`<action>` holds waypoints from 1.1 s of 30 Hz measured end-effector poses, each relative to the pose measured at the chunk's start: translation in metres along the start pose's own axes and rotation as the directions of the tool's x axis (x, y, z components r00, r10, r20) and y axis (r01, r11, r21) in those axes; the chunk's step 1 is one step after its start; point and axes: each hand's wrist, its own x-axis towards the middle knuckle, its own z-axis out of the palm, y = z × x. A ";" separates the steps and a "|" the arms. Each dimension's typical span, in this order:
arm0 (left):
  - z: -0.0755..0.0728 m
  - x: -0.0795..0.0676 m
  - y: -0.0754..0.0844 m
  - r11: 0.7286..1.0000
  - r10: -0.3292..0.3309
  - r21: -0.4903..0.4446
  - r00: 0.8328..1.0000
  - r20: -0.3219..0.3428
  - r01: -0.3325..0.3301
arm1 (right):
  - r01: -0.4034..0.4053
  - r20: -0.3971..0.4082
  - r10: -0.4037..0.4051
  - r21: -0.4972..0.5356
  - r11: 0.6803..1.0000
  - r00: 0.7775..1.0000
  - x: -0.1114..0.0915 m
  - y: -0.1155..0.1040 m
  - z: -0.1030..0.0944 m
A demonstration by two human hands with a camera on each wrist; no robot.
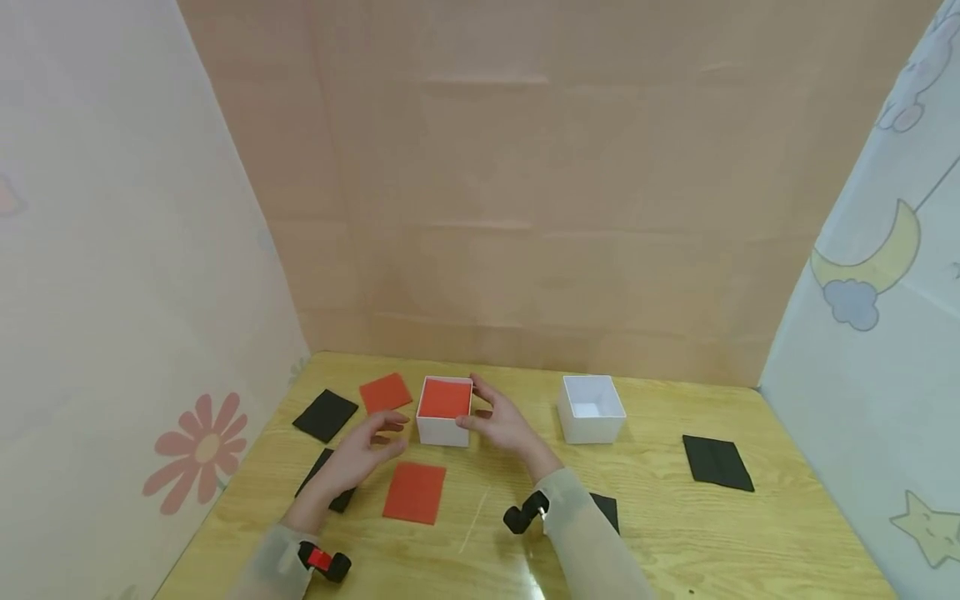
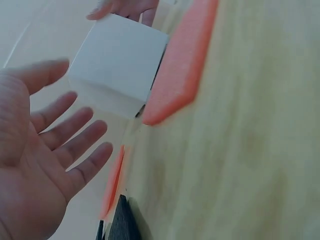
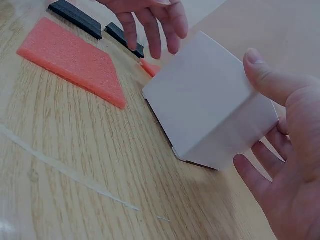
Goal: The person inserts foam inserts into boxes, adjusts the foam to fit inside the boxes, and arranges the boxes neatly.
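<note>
A white square box (image 1: pixel 443 431) stands on the table with a red foam square (image 1: pixel 446 399) lying inside it. My right hand (image 1: pixel 506 422) is at the box's right side, thumb by the front corner and fingers by the back corner. In the right wrist view those fingers (image 3: pixel 270 165) are spread and fairly straight beside the box wall. My left hand (image 1: pixel 360 457) hovers to the left of the box, apart from it, palm facing it and holding nothing. Red foam squares lie behind the left hand (image 1: pixel 386 392) and in front of the box (image 1: pixel 415 492).
A second white box (image 1: pixel 592 423), with nothing seen inside, stands to the right. Black foam squares lie at the far left (image 1: pixel 325 416), under the left wrist (image 1: pixel 343 500), by the right forearm (image 1: pixel 606 510) and at the right (image 1: pixel 717 462). Walls enclose the table.
</note>
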 end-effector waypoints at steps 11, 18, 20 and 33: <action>0.006 -0.019 0.006 0.977 -0.012 0.212 0.971 0.239 -0.040 | -0.001 0.014 0.001 -0.011 1.000 1.000 0.000 -0.001 -0.001; 0.012 -0.022 0.010 0.931 -0.011 0.351 0.949 0.315 -0.105 | -0.017 0.013 0.017 -0.006 1.000 1.000 -0.002 -0.001 -0.001; 0.014 -0.021 0.010 0.922 -0.015 0.371 0.947 0.320 -0.111 | -0.023 0.012 0.023 -0.007 1.000 1.000 -0.002 -0.001 -0.002; 0.018 -0.018 0.016 0.891 -0.058 0.442 0.937 0.345 -0.107 | -0.038 0.011 0.038 -0.006 0.999 0.999 -0.002 -0.001 -0.002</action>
